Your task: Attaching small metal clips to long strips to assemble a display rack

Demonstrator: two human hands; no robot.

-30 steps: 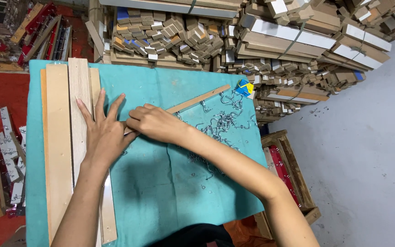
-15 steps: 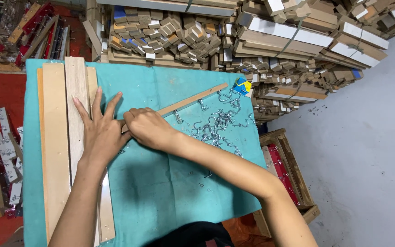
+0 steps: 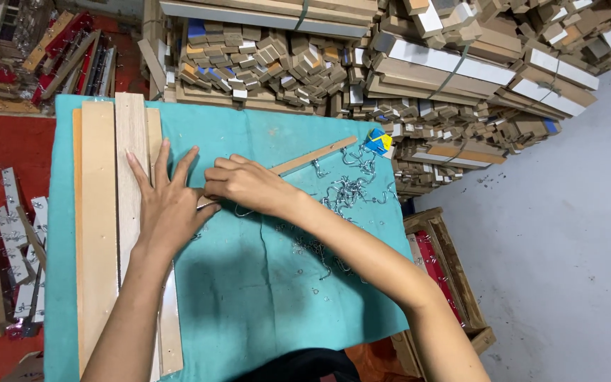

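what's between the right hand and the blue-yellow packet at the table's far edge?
Head view: the thin wooden strip runs from the right hand toward the blue-yellow packet, with loose metal hooks on the teal cloth beside it.

Your left hand (image 3: 167,205) lies flat on the wooden slats (image 3: 118,212); your right hand (image 3: 245,185) grips a thin wooden strip (image 3: 312,155) beside scattered metal hooks (image 3: 351,191).

The right hand (image 3: 245,185) is covering the near end of the thin wooden strip (image 3: 314,155); the metal hooks (image 3: 351,191) are blurring into a tangle
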